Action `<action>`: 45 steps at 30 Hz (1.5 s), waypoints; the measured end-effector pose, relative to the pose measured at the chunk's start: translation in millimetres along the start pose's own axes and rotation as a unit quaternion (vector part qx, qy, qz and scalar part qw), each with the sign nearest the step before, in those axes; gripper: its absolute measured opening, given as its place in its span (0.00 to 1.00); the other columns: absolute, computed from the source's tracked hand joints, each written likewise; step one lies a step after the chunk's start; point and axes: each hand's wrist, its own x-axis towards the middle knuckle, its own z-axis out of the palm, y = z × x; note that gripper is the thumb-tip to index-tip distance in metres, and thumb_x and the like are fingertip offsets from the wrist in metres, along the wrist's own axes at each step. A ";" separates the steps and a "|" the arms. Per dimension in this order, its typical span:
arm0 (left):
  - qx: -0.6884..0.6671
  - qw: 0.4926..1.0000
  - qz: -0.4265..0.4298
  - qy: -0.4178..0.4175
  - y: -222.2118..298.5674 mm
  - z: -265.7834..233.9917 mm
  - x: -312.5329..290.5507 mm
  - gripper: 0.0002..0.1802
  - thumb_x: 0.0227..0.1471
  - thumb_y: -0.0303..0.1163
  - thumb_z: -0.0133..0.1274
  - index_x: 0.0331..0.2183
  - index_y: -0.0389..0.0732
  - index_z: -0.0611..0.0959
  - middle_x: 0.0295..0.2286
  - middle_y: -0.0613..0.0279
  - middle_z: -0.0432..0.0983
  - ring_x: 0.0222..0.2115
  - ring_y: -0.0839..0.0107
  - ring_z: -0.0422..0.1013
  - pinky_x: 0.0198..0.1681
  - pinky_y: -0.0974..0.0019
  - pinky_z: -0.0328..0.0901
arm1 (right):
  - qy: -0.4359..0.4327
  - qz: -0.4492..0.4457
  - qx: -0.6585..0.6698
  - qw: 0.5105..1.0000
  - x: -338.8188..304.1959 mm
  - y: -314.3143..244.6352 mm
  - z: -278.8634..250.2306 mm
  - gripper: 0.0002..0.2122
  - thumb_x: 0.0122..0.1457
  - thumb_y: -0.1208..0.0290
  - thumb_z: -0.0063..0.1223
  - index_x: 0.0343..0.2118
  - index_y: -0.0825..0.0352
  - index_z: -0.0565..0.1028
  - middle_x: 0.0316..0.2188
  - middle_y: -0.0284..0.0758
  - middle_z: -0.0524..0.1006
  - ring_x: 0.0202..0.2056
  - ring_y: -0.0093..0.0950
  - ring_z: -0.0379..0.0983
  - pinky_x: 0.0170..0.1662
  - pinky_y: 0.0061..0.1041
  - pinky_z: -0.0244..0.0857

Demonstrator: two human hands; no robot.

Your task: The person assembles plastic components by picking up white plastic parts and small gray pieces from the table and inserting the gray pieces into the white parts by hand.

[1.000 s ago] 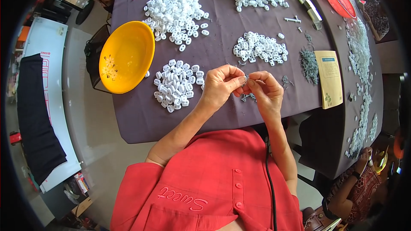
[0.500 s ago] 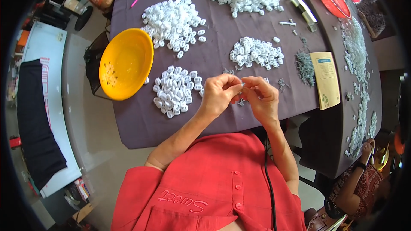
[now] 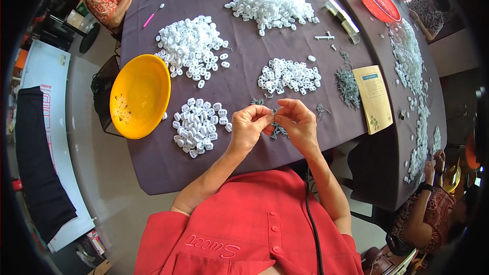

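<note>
Over the near part of the table my left hand (image 3: 248,128) and my right hand (image 3: 299,124) meet, fingertips together. Both are closed in a pinch. A tiny item seems to sit between the fingertips, too small and covered to name. Small grey parts (image 3: 279,131) lie on the cloth just under my fingers. Left of my left hand is a heap of white oval plastic pieces with dark openings (image 3: 196,128). Beyond my hands lies another heap of white oval pieces (image 3: 289,76), and to its right a pile of thin grey parts (image 3: 348,87).
Larger white heaps (image 3: 191,46) (image 3: 272,7) cover the far side. A yellow bowl (image 3: 147,97) stands at the left edge. On the right lie a tan booklet (image 3: 373,99), a tape dispenser (image 3: 342,20) and a red basket (image 3: 381,2). Other people sit around the tables.
My view has shifted, so the table and its heaps appear lower and more to the left. My hands stay together, fingertips still pinched, with the right fingers slightly more raised.
</note>
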 end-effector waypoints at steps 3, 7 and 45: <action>0.002 0.999 0.026 0.023 0.4 0.8 0.1 0.03 0.48 0.22 0.52 0.27 0.32 0.78 0.19 0.64 0.74 0.17 0.80 0.70 0.20 0.77 0.66 | -0.003 0.006 0.052 0.999 2.4 2.5 6.6 0.12 0.48 0.87 0.52 0.37 0.71 0.72 0.25 0.29 0.75 0.29 0.16 0.70 0.33 0.15 0.66; -0.024 0.999 0.007 0.039 -8.0 -3.6 12.3 0.03 0.48 0.23 0.54 0.28 0.33 0.78 0.22 0.62 0.75 0.17 0.78 0.71 0.20 0.76 0.67 | 0.006 0.005 -0.016 1.000 16.1 5.6 8.9 0.11 0.48 0.86 0.52 0.36 0.71 0.73 0.25 0.29 0.75 0.29 0.16 0.71 0.33 0.15 0.66; -0.175 0.983 -0.058 0.005 4.8 -4.8 1.4 0.05 0.50 0.23 0.50 0.32 0.35 0.76 0.25 0.60 0.75 0.24 0.71 0.75 0.26 0.71 0.72 | 0.027 0.110 0.213 0.971 15.1 -4.8 1.8 0.05 0.53 0.77 0.52 0.33 0.68 0.73 0.26 0.32 0.76 0.27 0.19 0.72 0.31 0.18 0.67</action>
